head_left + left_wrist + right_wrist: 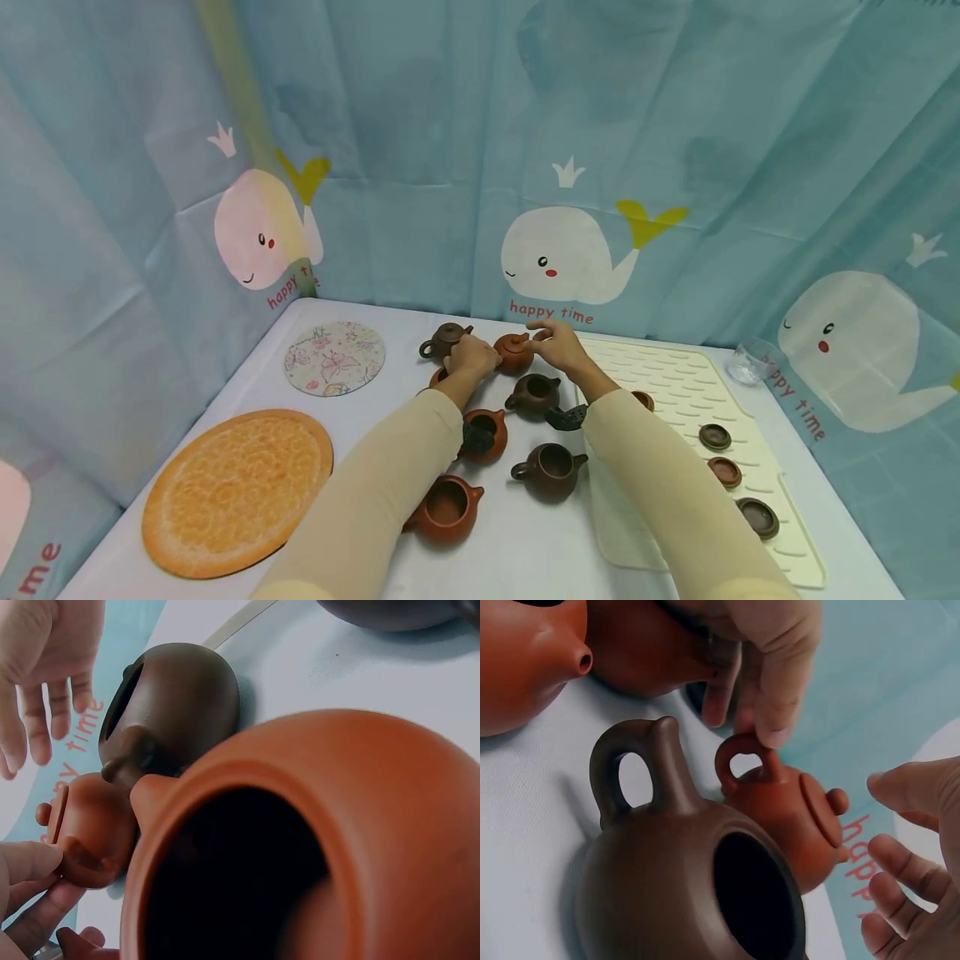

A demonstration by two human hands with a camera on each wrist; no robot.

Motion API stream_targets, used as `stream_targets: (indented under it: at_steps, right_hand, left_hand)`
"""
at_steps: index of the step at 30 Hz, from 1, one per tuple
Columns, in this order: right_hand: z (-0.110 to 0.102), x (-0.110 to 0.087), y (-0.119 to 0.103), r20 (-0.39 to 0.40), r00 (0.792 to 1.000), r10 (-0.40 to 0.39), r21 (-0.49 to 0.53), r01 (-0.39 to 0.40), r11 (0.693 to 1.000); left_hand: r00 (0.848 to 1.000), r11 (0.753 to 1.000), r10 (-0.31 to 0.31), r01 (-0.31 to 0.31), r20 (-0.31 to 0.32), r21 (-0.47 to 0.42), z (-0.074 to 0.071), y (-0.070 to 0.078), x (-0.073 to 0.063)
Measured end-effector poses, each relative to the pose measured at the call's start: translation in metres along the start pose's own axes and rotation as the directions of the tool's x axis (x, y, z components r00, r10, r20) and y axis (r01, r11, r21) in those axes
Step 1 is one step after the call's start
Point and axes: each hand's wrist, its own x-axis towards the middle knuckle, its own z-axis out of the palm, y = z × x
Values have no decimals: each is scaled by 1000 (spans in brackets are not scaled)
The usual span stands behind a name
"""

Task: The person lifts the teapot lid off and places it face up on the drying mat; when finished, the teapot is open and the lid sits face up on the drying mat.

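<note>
A small red clay teapot (514, 353) with its lid on stands at the back of the table. My left hand (474, 357) pinches its handle, seen at the teapot's left in the right wrist view. On the other side my right hand (561, 347) hovers beside the lid, fingers apart and holding nothing. A dark lidded teapot (447, 335) is just left of my left hand, and a reddish teapot (437, 377) is mostly hidden behind that hand. Nearer me, a dark lidless teapot (660, 877) looms close in the right wrist view, and an orange lidless one (390, 810) in the left wrist view.
More lidless teapots stand nearer me, a dark one (553, 475) and an orange one (447, 510) among them. Several loose lids (724, 472) lie on the cream mat (795, 546) at right, with a clear bowl (746, 367) behind. Two round mats, floral (334, 358) and orange (236, 492), lie left.
</note>
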Motion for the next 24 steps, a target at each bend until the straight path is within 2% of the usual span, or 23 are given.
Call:
stream_targets:
  at_steps: [6,13,17,24]
  right_hand:
    - [12,7,0,-17,1000,16,-35,-16,999]
    - [20,10,1,-55,997,48,-98,-53,994]
    - [24,12,1,-47,997,53,-103,-58,993]
    - [31,16,2,-76,996,53,-159,-64,985]
  left_hand:
    - [1000,1000,19,-19,1,0,0,0,-2]
    - [1000,1000,14,-14,-9,-5,3,-1,-2]
    - [1000,1000,14,-14,-15,-12,4,-2,-3]
    - [998,999,43,-43,-34,-1,4,-3,-4]
